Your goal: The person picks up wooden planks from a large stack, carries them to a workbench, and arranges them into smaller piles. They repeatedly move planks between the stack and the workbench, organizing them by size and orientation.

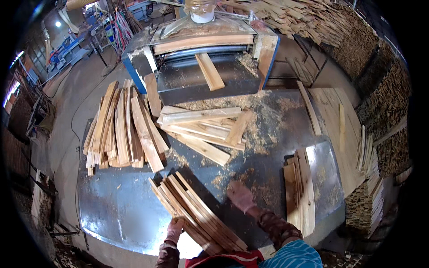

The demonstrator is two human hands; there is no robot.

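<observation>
Near the front edge of the metal table, a bundle of wooden slats point(199, 212) lies at a slant. My left hand point(175, 227), in a pale pink glove, grips its left side. To the right of that bundle, my right hand point(241, 196) hovers over the table in a similar glove; its fingers are blurred and I see no slat in it. Beyond both hands is a loose pile of boards point(201, 127). A single board point(209, 72) sticks out of the planer point(203, 44) at the far side.
A large heap of slats point(123, 127) covers the table's left part, and a smaller stack point(300, 192) lies at right. Sawdust point(263, 120) is strewn over the metal table point(116, 201). A plywood sheet point(333, 134) adjoins it. Tall wood stacks point(384, 94) line the right.
</observation>
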